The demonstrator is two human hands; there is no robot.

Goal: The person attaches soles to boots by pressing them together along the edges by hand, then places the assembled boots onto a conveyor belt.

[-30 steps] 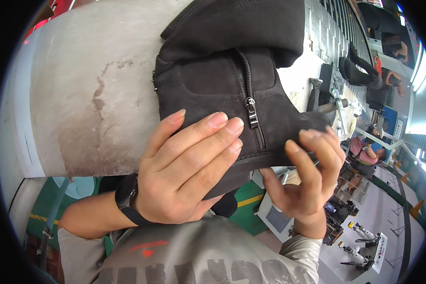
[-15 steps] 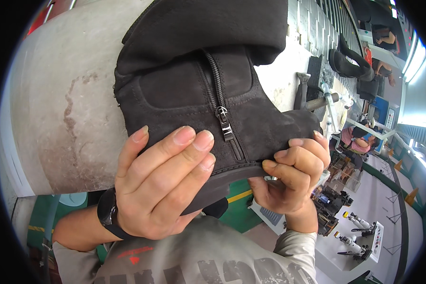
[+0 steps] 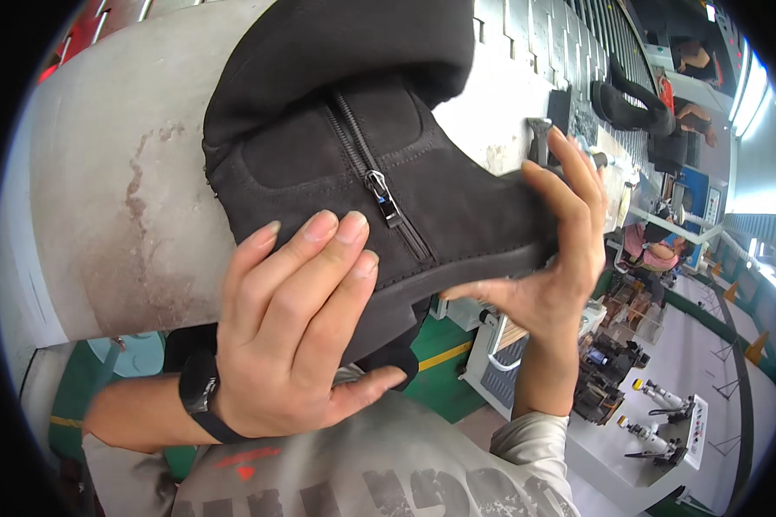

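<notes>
A black ankle boot [image 3: 319, 177] lies on its side, its side zipper [image 3: 386, 198] facing up and its toe pointing right. The shaft bends over at the top. My left hand [image 3: 297, 332] holds the heel end, four fingers laid over the upper and the thumb apart below the sole. Around the toe, my right hand [image 3: 560, 258] is spread wide: its thumb tip is by the sole edge, and its fingers reach past the toe's far side. Whether those fingers touch the toe I cannot tell.
Beneath the boot is a pale, stained work surface [image 3: 86, 207]. A hammer-like tool [image 3: 539, 138] lies beyond the toe, and another dark shoe [image 3: 629, 112] stands farther right. Microscope-like devices [image 3: 655, 439] sit on a white bench at right. Other people are in the background.
My right hand has opened from a curled grip on the toe, its fingers now stretched out. The boot has shifted slightly left. My left thumb has come into sight below the sole.
</notes>
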